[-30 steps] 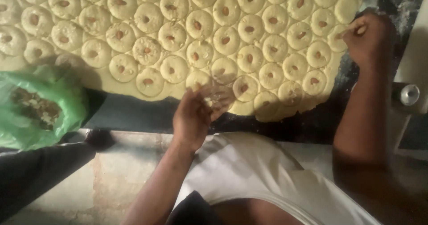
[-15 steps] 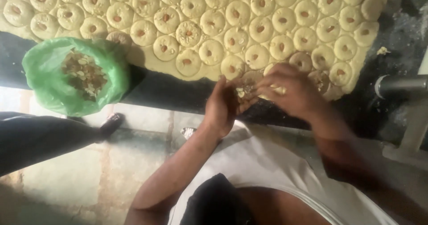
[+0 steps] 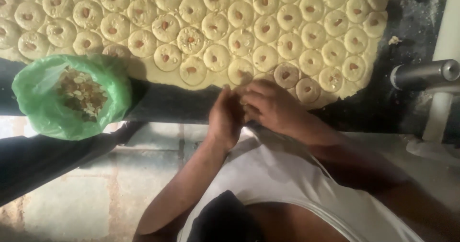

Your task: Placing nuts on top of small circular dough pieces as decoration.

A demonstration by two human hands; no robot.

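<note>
Both hands meet at the dough sheet (image 3: 201, 35) edge: left hand (image 3: 225, 117) cupped, right hand (image 3: 273, 105) curled into it, contents hidden. Green nut bag (image 3: 72, 95) sits well left.

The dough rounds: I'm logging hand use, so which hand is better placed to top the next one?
Probably the right hand: it lies over the left hand, nearer the dough rounds at the sheet's edge; the left looks cupped, seemingly holding nuts.

A bakery kitchen: a sheet of stamped dough rounds (image 3: 201, 26) covers the dark worktop (image 3: 172, 103).
</note>
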